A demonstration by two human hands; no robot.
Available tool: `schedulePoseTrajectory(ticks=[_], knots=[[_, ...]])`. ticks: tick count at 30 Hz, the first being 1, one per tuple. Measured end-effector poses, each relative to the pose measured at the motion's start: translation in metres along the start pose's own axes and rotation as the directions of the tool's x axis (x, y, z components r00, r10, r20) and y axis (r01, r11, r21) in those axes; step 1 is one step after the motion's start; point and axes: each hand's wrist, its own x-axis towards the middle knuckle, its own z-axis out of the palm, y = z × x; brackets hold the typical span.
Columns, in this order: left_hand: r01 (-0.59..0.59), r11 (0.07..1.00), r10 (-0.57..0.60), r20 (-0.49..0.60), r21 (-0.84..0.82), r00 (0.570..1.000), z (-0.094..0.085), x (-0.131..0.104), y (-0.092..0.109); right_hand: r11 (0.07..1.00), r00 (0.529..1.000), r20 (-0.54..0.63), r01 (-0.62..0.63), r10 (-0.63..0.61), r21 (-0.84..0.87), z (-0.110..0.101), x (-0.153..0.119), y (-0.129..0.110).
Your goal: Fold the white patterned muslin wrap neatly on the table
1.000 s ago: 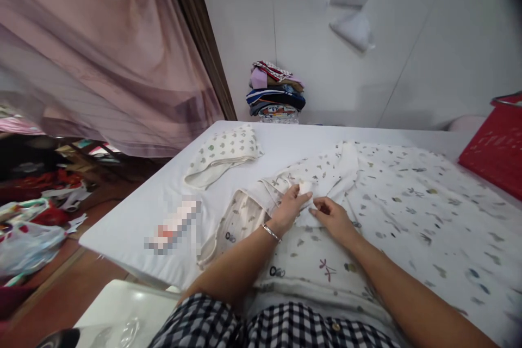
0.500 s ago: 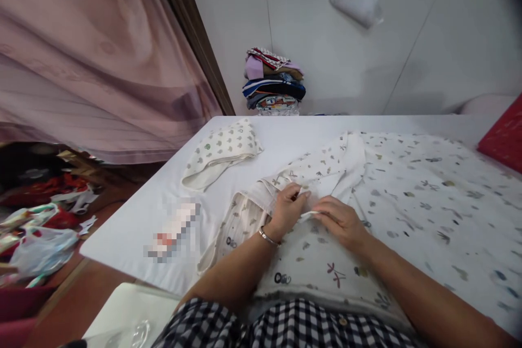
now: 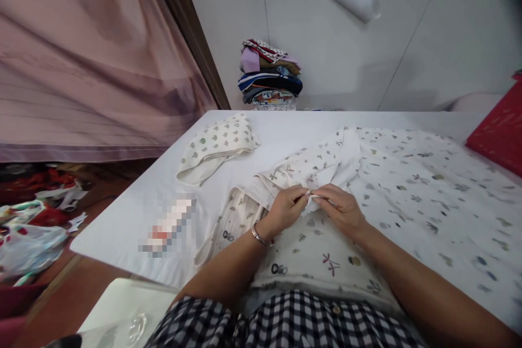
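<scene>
A large white cloth (image 3: 408, 196) printed with small leaves and figures spreads over the table's right side and down to my lap. My left hand (image 3: 290, 206), with a bracelet at the wrist, pinches an edge of this printed cloth. Right beside it, my right hand (image 3: 339, 207) pinches the same edge between thumb and fingers. The two hands' fingertips nearly touch, with a thin white fold between them. Left of my hands, part of the cloth lies folded back on itself. Further left rests a folded white cloth (image 3: 220, 147) with a green-grey print.
The white table (image 3: 122, 228) carries a pixelated item (image 3: 169, 228) at left. A clothes stack (image 3: 271, 73) stands by the wall behind it. A red object (image 3: 499, 125) sits at the right edge. Pink curtain (image 3: 93, 54) and floor bags (image 3: 35, 244) are left; a white stool (image 3: 126, 304) is below.
My left hand's fingers have closed in against the right hand's at the cloth edge. The view has shifted slightly, bringing the writing on the wall note into sight.
</scene>
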Motion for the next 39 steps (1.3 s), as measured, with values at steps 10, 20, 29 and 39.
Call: schedulePoseTrajectory(ticks=[10,20,29,39], knots=[[-0.046,0.999,0.044,0.105,0.016,0.993,-0.002,-0.001,0.001,0.986,0.994,0.008,-0.105,0.107,-0.128,-0.003,-0.002,0.003],[-0.063,0.994,0.055,0.093,0.09,0.994,0.0,-0.004,0.004,0.959,0.964,0.041,-0.256,0.263,-0.123,-0.004,-0.002,0.004],[-0.154,0.977,0.161,-0.032,0.144,0.986,-0.013,0.0,0.002,0.954,0.945,0.133,-0.3,0.299,-0.009,-0.005,-0.003,0.011],[-0.322,0.933,0.353,-0.233,0.16,0.906,-0.03,-0.003,0.006,0.944,0.995,0.087,-0.011,0.042,-0.33,-0.036,0.002,0.054]])
